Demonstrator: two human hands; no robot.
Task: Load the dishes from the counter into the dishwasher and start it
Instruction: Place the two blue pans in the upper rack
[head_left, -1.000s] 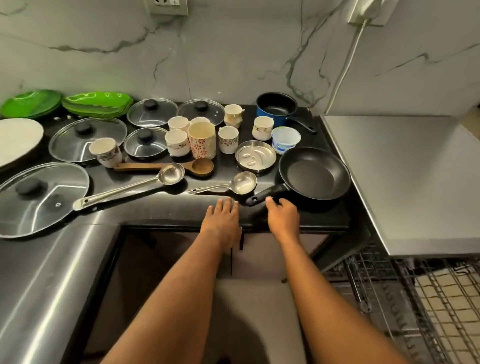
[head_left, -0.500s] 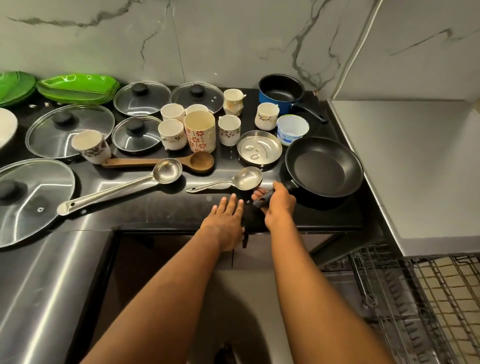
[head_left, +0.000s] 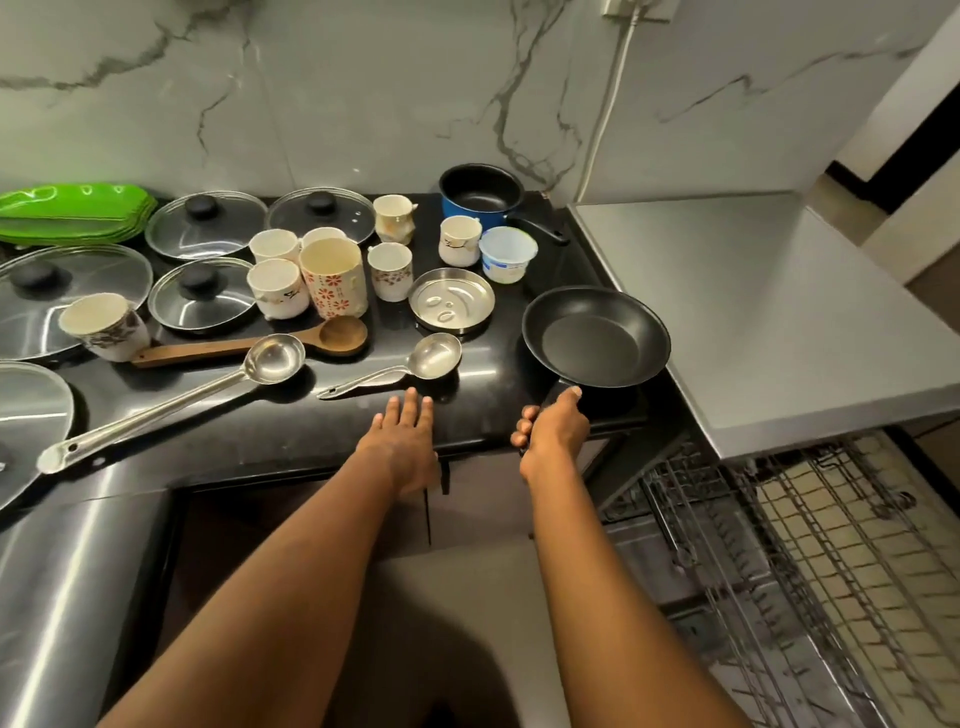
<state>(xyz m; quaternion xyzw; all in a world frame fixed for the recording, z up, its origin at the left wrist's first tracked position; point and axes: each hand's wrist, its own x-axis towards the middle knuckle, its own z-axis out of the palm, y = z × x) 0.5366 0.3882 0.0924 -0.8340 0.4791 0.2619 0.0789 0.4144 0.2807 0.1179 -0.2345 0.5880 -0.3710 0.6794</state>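
Black frying pan (head_left: 595, 338), handle gripped by right hand (head_left: 553, 432).

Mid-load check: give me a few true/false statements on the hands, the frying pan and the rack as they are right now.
1. The right hand grips the handle of the frying pan. True.
2. The left hand holds the small ladle. False: its fingers are straight at the counter edge, near the ladle's handle, and it holds nothing.
3. The dishwasher rack is pulled out, and the part in view holds no dishes. True.
4. The blue saucepan sits in the rack. False: it stands at the back of the counter, by the wall.
5. The wooden spoon lies on the counter in front of the cups. True.
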